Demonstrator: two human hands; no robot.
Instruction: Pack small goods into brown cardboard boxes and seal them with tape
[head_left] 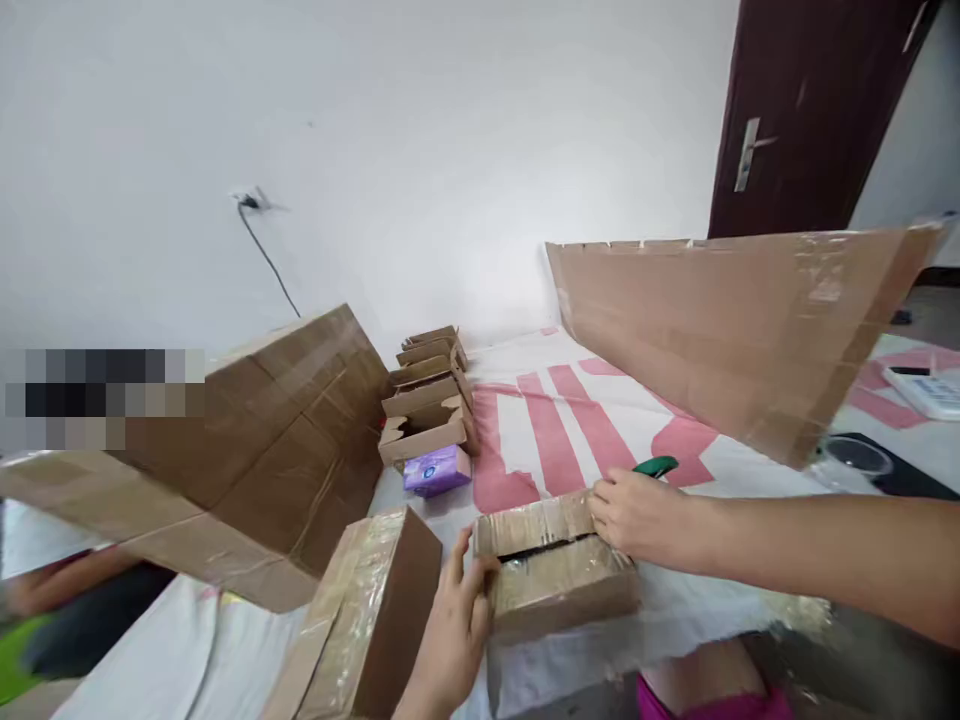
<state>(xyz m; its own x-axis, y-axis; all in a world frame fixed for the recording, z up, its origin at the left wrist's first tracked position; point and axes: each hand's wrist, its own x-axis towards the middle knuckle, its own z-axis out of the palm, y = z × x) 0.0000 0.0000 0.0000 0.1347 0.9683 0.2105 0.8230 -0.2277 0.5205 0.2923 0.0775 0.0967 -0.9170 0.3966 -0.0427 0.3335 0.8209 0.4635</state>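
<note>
Fingers (pixel 480 575) of the left hand (pixel 452 630) spread against the left end of a cardboard carton (pixel 566 578), while those of the right hand (pixel 634 512) curl at its far right corner.

Pink-and-white cloth (pixel 540 430) spreads beneath a broad cardboard panel (pixel 712 330), standing at right, and a large box (pixel 300 440) at left; a taped box (pixel 401 615) sits just beside the left hand. Between the hands, the carton shows a dark gap along its top. Small open boxes (pixel 427 443) line up beyond, a purple packet (pixel 437 472) before them. Behind the right hand juts a green object (pixel 657 466); whether those fingers grip it or the carton cannot be told.
</note>
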